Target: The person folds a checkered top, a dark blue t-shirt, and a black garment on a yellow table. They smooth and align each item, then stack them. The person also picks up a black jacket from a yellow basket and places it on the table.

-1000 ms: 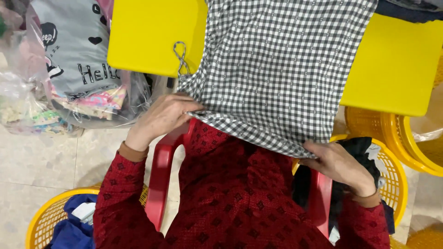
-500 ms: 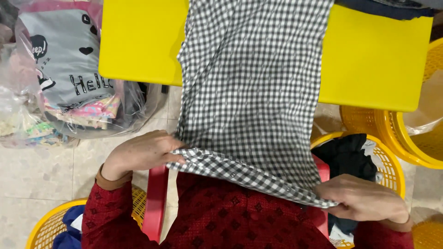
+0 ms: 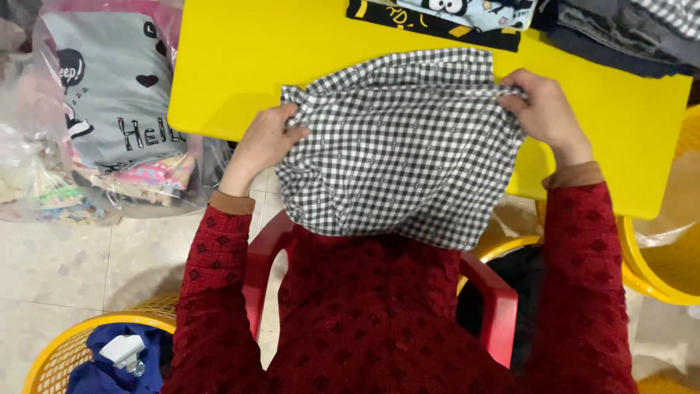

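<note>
Checked black-and-white cloth [image 3: 397, 146] half on yellow desk [image 3: 233, 66], near half hanging off desk edge toward red chair [image 3: 488, 292]. Long axis across, hand to hand. Left hand [image 3: 266, 142] fingers pinched on left corner, right hand [image 3: 543, 109] fingers on right corner; equally near. Earlier: corners low at lap; now lifted onto desk, cloth folded over.

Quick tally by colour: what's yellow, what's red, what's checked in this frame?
Yellow: 4, the yellow plastic table, a yellow basket lower left, two yellow baskets at right
Red: 1, red plastic chair
Checked: 1, black-and-white checked cloth, pinched by left hand and right hand
Total: 6
</note>
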